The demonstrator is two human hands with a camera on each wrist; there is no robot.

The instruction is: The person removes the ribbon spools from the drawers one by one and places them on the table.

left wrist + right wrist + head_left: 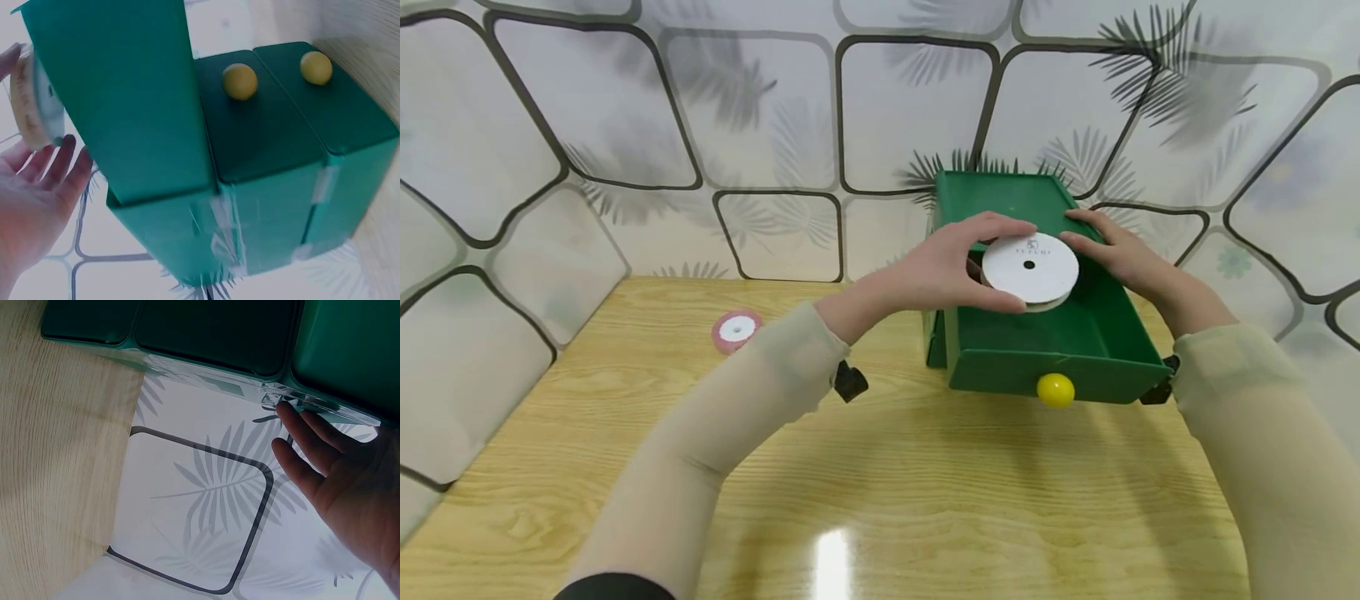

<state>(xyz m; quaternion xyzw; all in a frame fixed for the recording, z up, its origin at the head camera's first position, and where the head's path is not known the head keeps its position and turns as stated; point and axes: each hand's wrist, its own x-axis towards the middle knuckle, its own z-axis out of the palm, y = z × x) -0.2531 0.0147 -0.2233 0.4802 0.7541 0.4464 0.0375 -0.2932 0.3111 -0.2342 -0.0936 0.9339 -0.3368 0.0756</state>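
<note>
My left hand (936, 267) holds a round ribbon spool (1037, 282) by its edges, thumb on the near side and fingers on the far side. White with a small dark centre hole and faint print, the spool is over the pulled-out top drawer (1000, 371) of a green drawer cabinet (1000, 193). In the left wrist view the spool (42, 94) shows a beige band round its edge. My right hand (1123, 250) rests at the cabinet's right side. Its fingers look extended in the right wrist view, touching the cabinet's side.
A yellow knob (1056, 390) sits on the drawer front. Two shut drawers with yellow knobs (240, 81) show below it. A pink spool with a white centre (735, 330) lies on the wooden table (880, 483) to the left. Patterned wall covering (760, 108) stands behind.
</note>
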